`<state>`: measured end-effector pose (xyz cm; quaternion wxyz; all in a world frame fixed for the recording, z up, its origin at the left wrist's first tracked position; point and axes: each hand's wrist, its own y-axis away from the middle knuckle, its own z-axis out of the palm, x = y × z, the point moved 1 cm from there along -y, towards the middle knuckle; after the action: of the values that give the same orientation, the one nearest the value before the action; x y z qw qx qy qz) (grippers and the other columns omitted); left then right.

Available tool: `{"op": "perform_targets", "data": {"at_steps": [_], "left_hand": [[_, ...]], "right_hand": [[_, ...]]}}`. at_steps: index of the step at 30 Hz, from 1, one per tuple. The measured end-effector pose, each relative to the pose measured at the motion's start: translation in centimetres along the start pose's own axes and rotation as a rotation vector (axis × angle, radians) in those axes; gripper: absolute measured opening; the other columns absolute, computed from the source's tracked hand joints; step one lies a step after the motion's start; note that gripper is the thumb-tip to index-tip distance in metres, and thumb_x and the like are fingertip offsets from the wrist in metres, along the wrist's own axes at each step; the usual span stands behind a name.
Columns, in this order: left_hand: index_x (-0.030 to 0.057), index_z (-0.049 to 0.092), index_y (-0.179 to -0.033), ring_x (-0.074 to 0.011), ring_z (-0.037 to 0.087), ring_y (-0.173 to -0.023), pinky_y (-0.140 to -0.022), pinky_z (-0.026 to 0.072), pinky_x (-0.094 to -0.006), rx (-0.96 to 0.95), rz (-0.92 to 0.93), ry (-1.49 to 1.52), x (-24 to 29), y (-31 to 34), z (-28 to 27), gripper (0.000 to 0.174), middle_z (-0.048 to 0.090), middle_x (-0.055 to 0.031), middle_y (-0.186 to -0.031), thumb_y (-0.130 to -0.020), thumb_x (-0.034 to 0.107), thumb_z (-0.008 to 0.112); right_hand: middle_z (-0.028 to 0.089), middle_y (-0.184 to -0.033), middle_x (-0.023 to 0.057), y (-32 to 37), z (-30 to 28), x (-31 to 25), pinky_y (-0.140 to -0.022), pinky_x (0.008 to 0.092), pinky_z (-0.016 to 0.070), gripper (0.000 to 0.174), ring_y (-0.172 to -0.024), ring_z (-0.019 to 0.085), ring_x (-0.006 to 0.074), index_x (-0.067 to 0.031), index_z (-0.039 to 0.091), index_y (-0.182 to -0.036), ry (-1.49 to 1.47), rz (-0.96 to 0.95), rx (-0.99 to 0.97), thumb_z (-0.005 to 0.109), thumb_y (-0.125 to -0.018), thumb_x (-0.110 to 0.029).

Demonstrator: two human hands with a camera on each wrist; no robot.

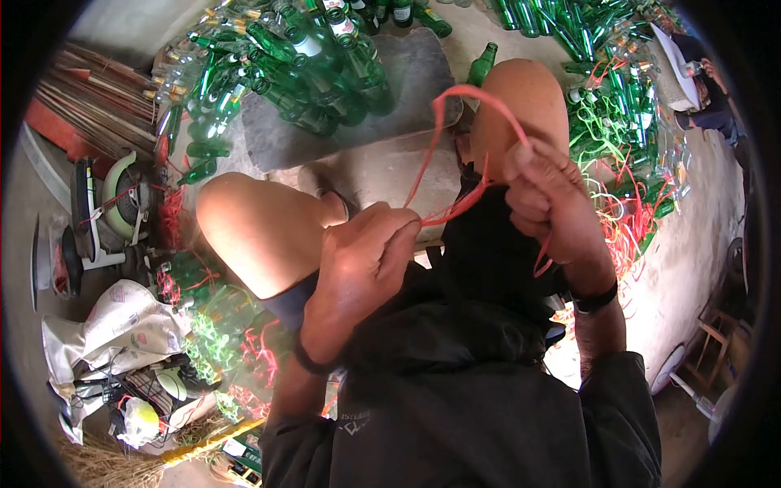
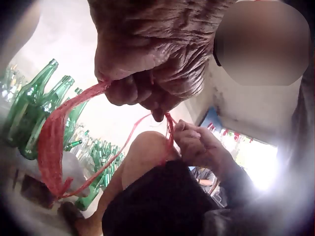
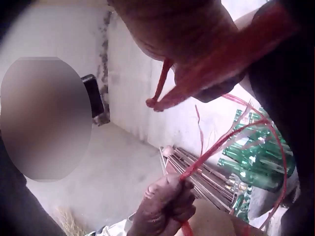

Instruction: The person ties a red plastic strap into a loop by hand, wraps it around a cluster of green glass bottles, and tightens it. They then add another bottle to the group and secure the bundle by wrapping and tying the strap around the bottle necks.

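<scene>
Both hands hold a strand of red plastic twine (image 1: 480,91) above the lap. My left hand (image 1: 366,260) pinches it between thumb and curled fingers. Higher and to the right, my right hand (image 1: 553,195) grips the twine with bent fingers, and a tail hangs below its palm. Between the hands the strand arches up into a loose loop. The left wrist view shows a wide, flat stretch of twine (image 2: 51,142) dropping from the left hand. From the left hand (image 3: 165,206) in the right wrist view, a frayed, twisted length (image 3: 216,152) rises.
Many green glass bottles (image 1: 325,77) stand on a grey slab (image 1: 423,65) beyond the knees. One bottle (image 1: 484,63) is by the right knee. More bottles and tangled red twine (image 1: 630,236) lie at the right. Wooden strips (image 1: 106,93) and a white bag (image 1: 122,325) are at the left.
</scene>
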<state>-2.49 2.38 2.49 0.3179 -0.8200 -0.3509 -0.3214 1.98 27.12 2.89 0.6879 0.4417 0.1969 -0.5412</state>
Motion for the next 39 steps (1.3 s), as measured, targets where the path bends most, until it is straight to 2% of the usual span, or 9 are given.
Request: {"op": "perform_targets", "data": {"at_steps": [3,6,8,11,19,21,26,28,39], "left_hand": [[-0.0007,0.067,-0.093,-0.0228,0.063,-0.063,-0.056,0.0483,-0.0343,-0.043,-0.073,0.074,-0.2,1.1,-1.0,0.004,0.063,-0.0093,-0.074,-0.090,0.000,0.070],[-0.0009,0.067,-0.096,-0.0118,0.054,-0.058,-0.050,0.0418,-0.0296,0.187,-0.073,0.351,-1.5,2.3,-1.9,0.008,0.060,-0.0026,-0.071,-0.097,0.007,0.067],[-0.0005,0.066,-0.101,-0.0055,0.043,-0.055,-0.047,0.0330,-0.0246,0.378,-0.331,0.853,-3.1,3.0,-3.6,0.015,0.052,0.0027,-0.067,-0.103,0.014,0.063],[0.0011,0.065,-0.106,-0.0022,0.026,-0.052,-0.046,0.0210,-0.0211,0.517,-0.389,0.959,-5.4,2.4,-6.0,0.023,0.032,0.0090,-0.064,-0.106,0.023,0.058],[0.0045,0.069,-0.107,-0.0035,0.032,-0.056,-0.051,0.0277,-0.0220,0.638,-0.576,0.585,-8.5,2.1,-7.1,0.022,0.040,0.0083,-0.068,-0.104,0.024,0.062],[0.0089,0.071,-0.101,-0.0009,0.048,-0.069,-0.059,0.0375,-0.0188,0.691,-0.635,0.669,-8.1,2.0,-6.9,0.020,0.064,0.0078,-0.092,-0.103,0.027,0.065],[0.0089,0.068,-0.105,-0.0026,0.049,-0.069,-0.058,0.0377,-0.0207,0.757,-0.633,0.754,-7.9,1.3,-7.1,0.020,0.062,0.0070,-0.088,-0.103,0.029,0.064],[0.0043,0.067,-0.106,-0.0047,0.036,-0.055,-0.051,0.0300,-0.0232,0.772,-0.563,0.865,-8.0,1.0,-7.2,0.018,0.043,0.0064,-0.069,-0.105,0.021,0.060],[0.0054,0.062,-0.104,-0.0061,0.027,-0.056,-0.053,0.0255,-0.0252,0.946,-0.657,1.002,-7.6,0.3,-7.6,0.017,0.034,0.0073,-0.068,-0.105,0.021,0.056]], "right_hand": [[0.031,-0.057,-0.0093,0.0,-1.2,-1.3,-0.038,0.0214,0.0177,0.028,-0.044,0.023,0.0014,-0.0085,0.061,-0.094,-0.023,-0.062,0.032,0.053,-0.108,-0.032],[0.027,-0.057,-0.0098,0.0,-2.6,-2.3,-0.038,0.0206,0.0163,0.030,-0.044,0.021,0.0013,-0.0094,0.061,-0.094,-0.037,-0.103,0.044,0.053,-0.107,-0.035],[0.028,-0.060,-0.0104,0.2,-4.0,-3.0,-0.036,0.0192,0.0164,0.029,-0.045,0.020,0.0007,-0.0110,0.057,-0.097,-0.016,-0.116,0.034,0.048,-0.110,-0.035],[0.028,-0.060,-0.0102,0.6,-5.1,-4.3,-0.036,0.0191,0.0164,0.030,-0.045,0.020,0.0006,-0.0090,0.058,-0.097,-0.020,-0.175,0.029,0.050,-0.109,-0.035],[0.029,-0.060,-0.0094,2.2,-7.3,-7.0,-0.035,0.0187,0.0184,0.030,-0.045,0.021,0.0009,-0.0062,0.057,-0.101,-0.057,-0.361,0.028,0.047,-0.111,-0.032],[0.029,-0.060,-0.0091,2.5,-8.2,-7.5,-0.035,0.0189,0.0191,0.030,-0.045,0.021,0.0011,-0.0056,0.057,-0.102,-0.060,-0.392,0.062,0.047,-0.111,-0.032],[0.029,-0.063,-0.0083,3.0,-10.7,-8.8,-0.035,0.0200,0.0187,0.029,-0.046,0.021,0.0020,-0.0046,0.057,-0.106,-0.062,-0.422,0.149,0.046,-0.111,-0.031],[0.029,-0.063,-0.0080,3.2,-12.2,-9.2,-0.035,0.0205,0.0182,0.030,-0.046,0.020,0.0023,-0.0044,0.058,-0.105,-0.030,-0.419,0.263,0.047,-0.111,-0.031],[0.031,-0.060,-0.0116,3.8,-23.4,-8.2,-0.040,0.0222,0.0193,0.029,-0.048,0.024,0.0013,-0.0087,0.064,-0.095,0.302,-0.365,0.642,0.057,-0.106,-0.034]]}}
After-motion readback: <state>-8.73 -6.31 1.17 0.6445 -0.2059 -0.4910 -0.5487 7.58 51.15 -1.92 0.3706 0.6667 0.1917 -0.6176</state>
